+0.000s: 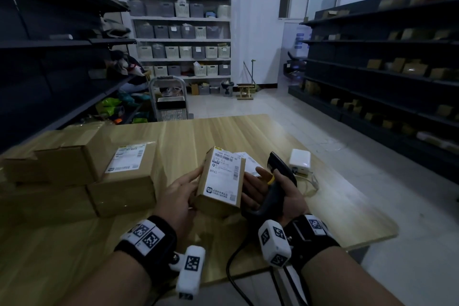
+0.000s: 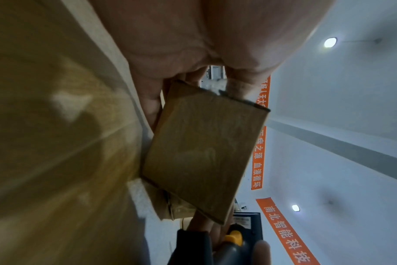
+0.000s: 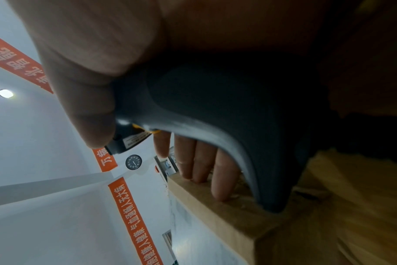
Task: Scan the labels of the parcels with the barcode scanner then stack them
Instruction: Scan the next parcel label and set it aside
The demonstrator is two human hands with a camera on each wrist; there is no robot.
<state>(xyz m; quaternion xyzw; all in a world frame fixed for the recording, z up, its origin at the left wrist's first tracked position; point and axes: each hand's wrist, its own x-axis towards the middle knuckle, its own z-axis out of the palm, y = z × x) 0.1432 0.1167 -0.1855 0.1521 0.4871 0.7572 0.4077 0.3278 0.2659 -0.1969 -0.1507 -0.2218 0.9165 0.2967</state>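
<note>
Small parcel up for scan, held between both hands over the bench [image 1: 198, 131].
Left of the parcel: stacked boxes [image 1: 82, 171]. Left hand [image 1: 177, 196] grips the parcel [image 1: 221, 181], label up. Right hand [image 1: 273, 194]: thumb and palm clamp the barcode scanner [image 1: 278, 181], straight fingers brace the parcel's right side. Risk: scanner nose points away from the label, so re-aiming with that split grip could drop the parcel.

I hold the small parcel [image 1: 221, 181] above the table [image 1: 188, 136], between my hands; stacked parcels [image 1: 82, 169] lie to its left, the scanner [image 1: 278, 181] right.
</note>
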